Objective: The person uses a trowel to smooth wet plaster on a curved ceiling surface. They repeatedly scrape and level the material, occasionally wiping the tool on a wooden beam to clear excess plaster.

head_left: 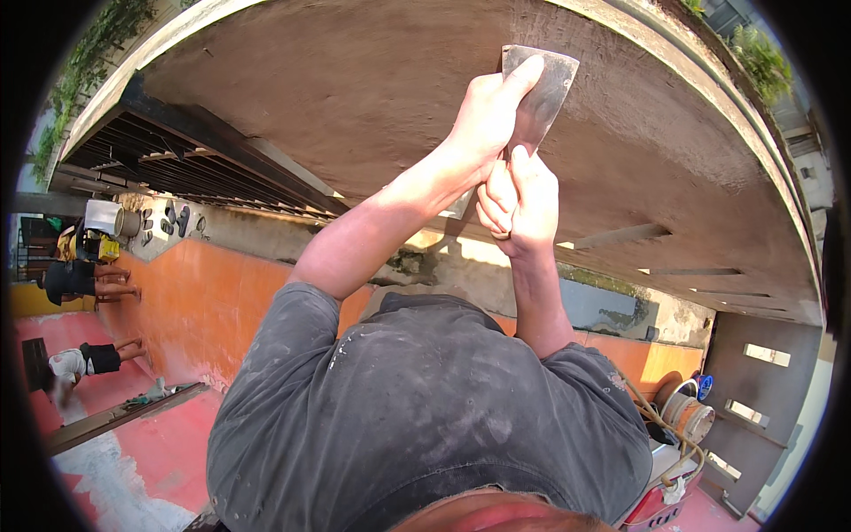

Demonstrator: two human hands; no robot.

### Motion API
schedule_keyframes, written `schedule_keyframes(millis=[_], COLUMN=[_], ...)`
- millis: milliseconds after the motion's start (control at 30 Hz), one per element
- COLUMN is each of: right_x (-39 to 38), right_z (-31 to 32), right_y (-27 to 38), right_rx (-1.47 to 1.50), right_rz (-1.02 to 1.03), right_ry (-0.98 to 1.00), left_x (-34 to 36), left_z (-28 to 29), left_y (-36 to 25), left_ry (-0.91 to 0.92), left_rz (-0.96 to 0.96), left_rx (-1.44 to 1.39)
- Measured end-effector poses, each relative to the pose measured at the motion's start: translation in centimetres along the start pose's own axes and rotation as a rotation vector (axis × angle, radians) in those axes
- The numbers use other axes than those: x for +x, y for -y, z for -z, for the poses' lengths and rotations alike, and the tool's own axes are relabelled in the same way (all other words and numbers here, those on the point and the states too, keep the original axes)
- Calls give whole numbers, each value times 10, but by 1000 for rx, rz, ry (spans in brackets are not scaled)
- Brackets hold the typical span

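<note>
A metal scraper (551, 96) with a broad, flat, worn blade is held up against the brownish-grey wall (355, 97). My right hand (525, 202) is closed in a fist round its handle, which the fingers mostly hide. Higher up, my left hand (483, 120) holds the blade's left side, its thumb lying along the metal face and its other fingers largely hidden. The blade's far edge touches or nearly touches the wall; I cannot tell which. Around the blade the surface looks rough and streaked, with a paler patch to the right.
A dark metal grille (204, 160) runs along the left. Two people stand at far left near a long beam (124, 417). Sandals (168, 217) lie on the ledge by the orange floor (213, 293). At right are a bucket (687, 417) and a looped hose (651, 412).
</note>
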State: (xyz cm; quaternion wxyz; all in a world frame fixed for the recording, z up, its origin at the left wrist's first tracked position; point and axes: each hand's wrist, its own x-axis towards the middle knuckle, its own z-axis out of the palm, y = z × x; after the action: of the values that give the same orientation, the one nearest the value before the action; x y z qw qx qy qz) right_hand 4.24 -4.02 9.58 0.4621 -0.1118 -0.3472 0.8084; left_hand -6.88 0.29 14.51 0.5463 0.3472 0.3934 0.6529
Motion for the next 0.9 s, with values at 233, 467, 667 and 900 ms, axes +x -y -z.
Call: schedule_keyframes(millis=[233,467,667,900], right_x=[2,7,3,12], right_z=[7,-2,-8,-17], right_y=[-4,7,8,9], right_rx=[24,-65,-53,-14], right_rz=[3,-11,-24,5], right_ry=[33,-3,2,12], left_x=[-1,2,4,9], left_z=[1,-5,-4,-3], left_y=[2,-3,0,-17], left_ry=[-19,-46,-30,-28], left_rz=[-43,-101,-75,-113], left_rx=[52,72,60,63])
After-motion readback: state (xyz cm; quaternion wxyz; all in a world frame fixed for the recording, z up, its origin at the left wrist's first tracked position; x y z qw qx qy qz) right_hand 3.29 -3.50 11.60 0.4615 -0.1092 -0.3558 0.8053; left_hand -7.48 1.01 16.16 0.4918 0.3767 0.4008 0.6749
